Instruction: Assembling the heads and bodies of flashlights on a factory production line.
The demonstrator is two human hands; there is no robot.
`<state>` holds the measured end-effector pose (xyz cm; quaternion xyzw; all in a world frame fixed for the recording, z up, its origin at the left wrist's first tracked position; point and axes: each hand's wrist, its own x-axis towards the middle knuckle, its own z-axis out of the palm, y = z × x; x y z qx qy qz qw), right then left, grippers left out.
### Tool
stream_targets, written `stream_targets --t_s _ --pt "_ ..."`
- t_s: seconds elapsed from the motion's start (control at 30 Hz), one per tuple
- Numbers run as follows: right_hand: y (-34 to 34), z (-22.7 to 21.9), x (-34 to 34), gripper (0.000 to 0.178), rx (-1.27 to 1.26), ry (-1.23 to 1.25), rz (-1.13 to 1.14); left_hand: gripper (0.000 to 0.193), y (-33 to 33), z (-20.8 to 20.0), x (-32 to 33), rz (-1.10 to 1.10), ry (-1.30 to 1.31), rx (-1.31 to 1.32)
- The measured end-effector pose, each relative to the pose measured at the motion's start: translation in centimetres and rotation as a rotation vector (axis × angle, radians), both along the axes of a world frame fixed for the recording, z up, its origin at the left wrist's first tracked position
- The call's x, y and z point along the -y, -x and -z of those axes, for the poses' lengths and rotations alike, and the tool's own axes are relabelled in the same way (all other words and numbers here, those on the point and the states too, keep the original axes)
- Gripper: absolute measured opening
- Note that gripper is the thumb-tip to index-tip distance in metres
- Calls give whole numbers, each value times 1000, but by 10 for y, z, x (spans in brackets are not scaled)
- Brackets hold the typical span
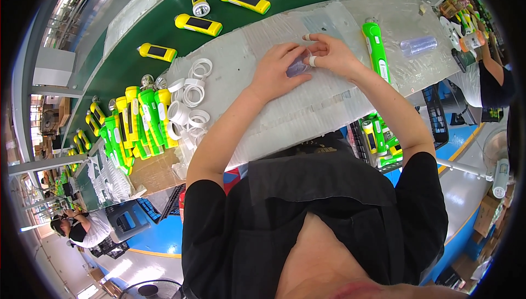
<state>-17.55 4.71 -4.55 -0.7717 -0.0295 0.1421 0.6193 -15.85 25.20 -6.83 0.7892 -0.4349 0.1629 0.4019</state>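
Note:
Over the middle of the grey worktop, my left hand (pixel 278 73) curls round a clear, ridged plastic piece (pixel 296 67), perhaps a stack of thin round lenses. My right hand (pixel 333 56) pinches at the piece's right side, with white wraps on two of its fingers. The fingers partly cover the piece. Right of my hands lies a green flashlight (pixel 375 47) with a white switch strip. Beyond it rests a clear ridged plastic cylinder (pixel 418 46). Several white plastic rings (pixel 193 95) are heaped to the left of my left forearm.
Green and yellow flashlights (pixel 143 115) are piled at the left. More stand or lie on the green conveyor belt (pixel 164 28) along the far side. A black crate (pixel 435 115) and a bin of flashlights (pixel 383 140) sit below the worktop. Other people work at far left and right.

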Motion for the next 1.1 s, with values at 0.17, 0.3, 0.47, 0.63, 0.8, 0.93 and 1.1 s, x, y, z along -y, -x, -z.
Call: stream_targets --t_s 0.17,0.3,0.47,0.63,0.8,0.93,1.1 --pt "0 4 2 65 -53 -145 24 52 0 0 -1 -20 -54 -77" --pt "3 3 0 62 -100 -174 15 51 1 0 -4 -54 -126 -8" --pt "6 4 -5 58 -165 -283 68 44 3 -2 -1 -61 -77 -18" --pt "5 8 -7 55 -137 -327 11 36 6 -2 -7 -84 -71 -46" --pt "4 8 -13 54 -137 -170 5 39 15 -5 -28 -173 -219 -21" --pt "2 4 -22 51 -85 -56 -16 59 32 0 -49 -288 -197 -57" --pt "-4 25 -27 47 35 -25 -41 67 28 15 -48 -225 -201 -45"
